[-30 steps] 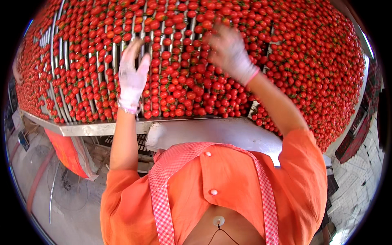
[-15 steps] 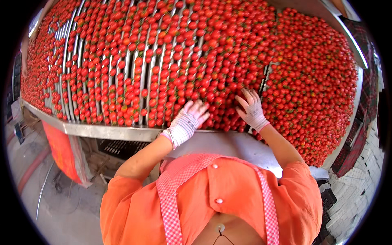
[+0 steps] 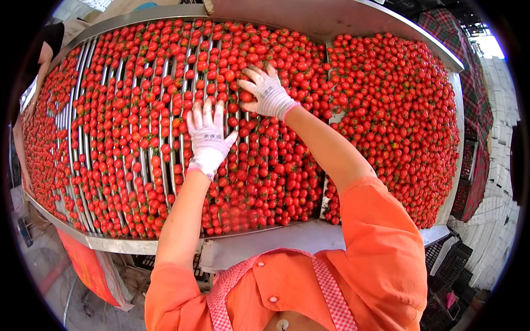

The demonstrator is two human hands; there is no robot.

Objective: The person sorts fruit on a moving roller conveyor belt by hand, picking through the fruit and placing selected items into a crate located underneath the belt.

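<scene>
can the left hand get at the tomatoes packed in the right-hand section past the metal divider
Probably not easily. The left hand lies flat on the roller section, and the right hand and its forearm cross between it and the divider fronting those tomatoes.

Crates and stacks at the edges

Dark slatted plastic crates (image 3: 454, 263) sit lower right; pale stacked cartons (image 3: 505, 182) rise along the right side.

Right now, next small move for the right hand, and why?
Probably lift the right hand off the bed with its tomato: thumb and fingers seem pinched on one red tomato. The left hand lies flat, fingers spread, on the metal rollers, holding nothing.
</scene>
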